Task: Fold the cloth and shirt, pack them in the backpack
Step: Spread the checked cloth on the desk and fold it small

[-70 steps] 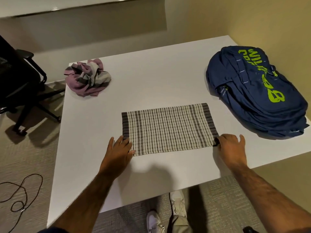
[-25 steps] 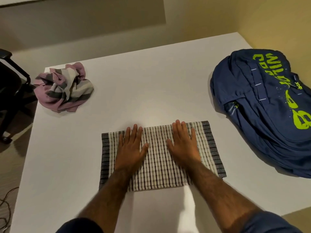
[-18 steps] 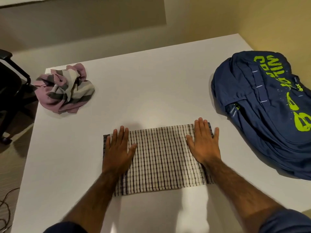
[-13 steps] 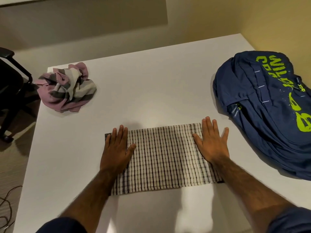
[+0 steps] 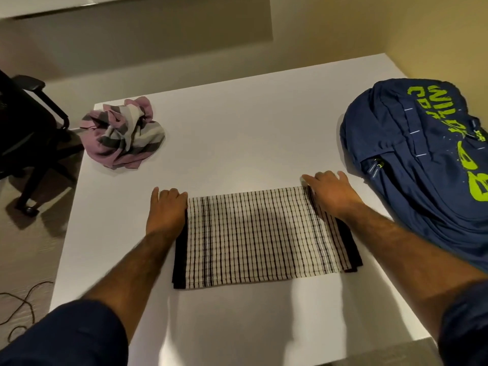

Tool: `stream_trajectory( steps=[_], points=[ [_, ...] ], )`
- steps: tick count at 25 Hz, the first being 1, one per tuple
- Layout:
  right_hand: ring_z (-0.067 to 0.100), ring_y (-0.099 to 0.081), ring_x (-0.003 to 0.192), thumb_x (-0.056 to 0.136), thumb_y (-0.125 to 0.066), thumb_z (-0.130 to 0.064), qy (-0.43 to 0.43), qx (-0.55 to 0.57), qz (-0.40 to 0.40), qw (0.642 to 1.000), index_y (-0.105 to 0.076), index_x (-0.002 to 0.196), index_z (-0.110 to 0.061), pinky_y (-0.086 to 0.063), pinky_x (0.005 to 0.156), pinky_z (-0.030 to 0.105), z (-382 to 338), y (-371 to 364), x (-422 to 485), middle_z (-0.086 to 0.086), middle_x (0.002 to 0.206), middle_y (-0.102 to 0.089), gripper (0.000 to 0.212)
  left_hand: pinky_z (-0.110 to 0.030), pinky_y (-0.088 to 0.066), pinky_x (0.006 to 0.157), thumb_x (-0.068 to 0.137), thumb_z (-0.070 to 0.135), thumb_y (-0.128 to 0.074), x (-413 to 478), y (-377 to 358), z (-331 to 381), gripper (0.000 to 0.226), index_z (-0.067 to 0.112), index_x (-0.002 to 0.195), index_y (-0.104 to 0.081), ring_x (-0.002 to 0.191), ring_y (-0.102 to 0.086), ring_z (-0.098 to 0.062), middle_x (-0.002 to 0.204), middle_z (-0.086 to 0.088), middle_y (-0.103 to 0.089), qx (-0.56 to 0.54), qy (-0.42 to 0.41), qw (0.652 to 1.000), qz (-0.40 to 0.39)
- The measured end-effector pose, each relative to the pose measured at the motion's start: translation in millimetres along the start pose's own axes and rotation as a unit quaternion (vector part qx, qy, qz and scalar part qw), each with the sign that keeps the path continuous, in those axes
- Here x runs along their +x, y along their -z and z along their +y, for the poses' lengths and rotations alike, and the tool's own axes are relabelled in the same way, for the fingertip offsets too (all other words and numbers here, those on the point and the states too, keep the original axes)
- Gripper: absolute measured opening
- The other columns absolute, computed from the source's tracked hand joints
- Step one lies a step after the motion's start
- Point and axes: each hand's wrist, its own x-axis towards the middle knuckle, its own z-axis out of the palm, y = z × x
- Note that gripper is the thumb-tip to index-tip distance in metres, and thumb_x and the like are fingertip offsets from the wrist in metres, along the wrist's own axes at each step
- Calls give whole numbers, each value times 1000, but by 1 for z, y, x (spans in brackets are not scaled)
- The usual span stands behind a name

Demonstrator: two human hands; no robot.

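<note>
The checked cloth (image 5: 258, 233) is being worked on at the near middle of the white table (image 5: 237, 143), where it is lying flat as a neat rectangle, apparently already doubled, since dark edges are showing in layers at both short ends. Its far-left corner is being gripped by the curled fingers of the left hand (image 5: 166, 207). Its far-right corner is being covered by the right hand (image 5: 330, 194), fingers bent. Whether the fabric is being pinched there cannot be told. The cloth is judged partly folded, with another fold likely being prepared.

The striped shirt (image 5: 122, 136) is being left crumpled at the far-left corner. Nothing is being packed yet: the blue backpack (image 5: 422, 180) is lying at the right edge, seemingly zipped. Its lime lettering (image 5: 443, 112) is being seen upside down. "WILD" is seemingly legible, with large numerals below.
</note>
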Motion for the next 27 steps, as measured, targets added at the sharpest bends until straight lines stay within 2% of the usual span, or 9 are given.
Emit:
stream_trajectory(
  steps=[3, 6, 9, 13, 15, 20, 23, 25, 27],
  points=[
    [24, -47, 117, 95, -59, -20, -2, -52, -26, 998, -56, 132, -23, -39, 101, 44, 2, 9, 9, 2, 121, -53, 37, -53, -21, 120, 94, 6, -55, 7, 4, -1, 19, 13, 105, -69, 105, -58, -30, 105, -8, -63, 19, 24, 999, 13],
    [24, -47, 114, 97, -56, -20, -11, -63, -19, 998, -60, 124, -18, -40, 96, 42, 6, 10, 6, 3, 118, -53, 27, -48, -33, 110, 90, 3, -58, 5, 5, -4, 17, 13, 96, -70, 93, -58, -29, 98, -6, -63, -34, 29, 998, 37],
    [24, -52, 105, 92, -59, -13, -18, -79, 12, 997, -65, 113, -18, -43, 90, 41, 13, 12, -3, 2, 108, -57, 22, -46, -33, 109, 92, 7, -63, -3, 11, -11, 14, 18, 93, -71, 93, -60, -27, 99, -3, -66, -95, 49, 993, 55],
    [28, -58, 79, 76, -74, 0, -10, -112, 107, 988, -68, 83, -14, -47, 74, 44, 24, 10, -32, 3, 81, -61, 17, -47, -25, 116, 92, 12, -70, -23, 26, -17, 10, 22, 92, -70, 98, -62, -25, 100, 2, -69, -143, 25, 984, 98],
    [29, -57, 79, 74, -76, 1, -8, -106, 149, 983, -67, 81, -14, -46, 78, 47, 23, 8, -53, 4, 81, -61, 19, -45, -20, 118, 92, 12, -70, -40, 36, -17, 11, 22, 92, -69, 98, -62, -22, 98, 5, -68, -159, 9, 980, 119],
    [31, -59, 97, 77, -73, 0, -43, -76, 198, 976, -68, 91, -12, -33, 107, 62, 9, 4, -109, 7, 97, -66, 19, -43, -15, 121, 93, 12, -71, -92, 48, -17, 12, 24, 93, -72, 103, -62, -19, 104, 6, -70, -174, -25, 975, 136],
    [34, -60, 99, 68, -79, 4, -51, -67, 202, 976, -70, 93, -9, -25, 111, 68, 1, -5, -144, 9, 99, -67, 30, -43, -14, 122, 93, 13, -70, -120, 41, -15, 12, 24, 96, -72, 108, -61, -20, 108, 5, -70, -159, -45, 980, 114],
    [35, -60, 101, 56, -87, 6, -53, -71, 183, 979, -74, 95, -8, -21, 111, 70, -4, -12, -164, 10, 100, -69, 44, -43, -14, 122, 90, 12, -73, -137, 33, -14, 14, 24, 97, -71, 109, -61, -21, 108, 5, -69, -153, -56, 981, 105],
    [37, -62, 101, 50, -91, 6, -56, -67, 167, 982, -76, 94, -9, -20, 110, 70, -8, -18, -179, 11, 101, -71, 48, -46, -16, 121, 86, 7, -77, -152, 26, -13, 18, 22, 95, -71, 108, -62, -22, 108, 3, -70, -150, -76, 980, 107]
  ],
)
